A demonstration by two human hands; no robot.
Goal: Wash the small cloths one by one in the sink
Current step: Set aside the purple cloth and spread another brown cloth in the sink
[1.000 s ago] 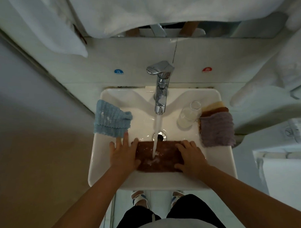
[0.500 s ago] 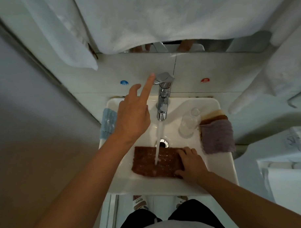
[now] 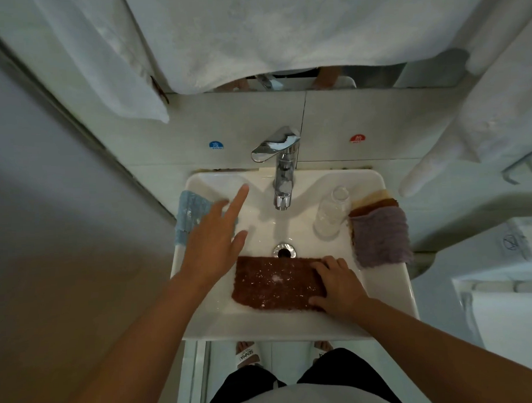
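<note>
**A:** What is the step in hand, by your reckoning?

**B:** Scrubbing, I judge. The brown cloth (image 3: 276, 284) lies spread flat and soaked on the floor of the sink (image 3: 391, 287), its far edge just beside the drain (image 3: 284, 251), and no water shows under the tap (image 3: 280, 170).

**A:** And the hands?

**B:** The right hand (image 3: 337, 284) rests on the cloth's right end, fingers laid over the fabric and lightly bent, pinning it down rather than pinching it. The left hand (image 3: 213, 233) is in the air above the left of the basin, holding nothing, fingers spread and the forefinger pointing toward the back wall. It is clear of the brown cloth, to its left and beyond it, and it partly hides the blue cloth (image 3: 188, 216) draped on the left rim.

**A:** How should the scrub go?

**B:** Bring the left hand down on the free left end so both ends are held, then gather the cloth and rub it against itself. A wet cloth slides on glazed ceramic, so pressing flat alone would likely only skate it about. Keep it off the drain so the basin empties.

**A:** Anything to mind nearby?

**B:** The clear bottle (image 3: 331, 212) stands on the right of the basin, near the right hand, beside the purple cloth (image 3: 380, 239) and the stack (image 3: 373, 200) under it. A wide elbow could tip it.
</note>
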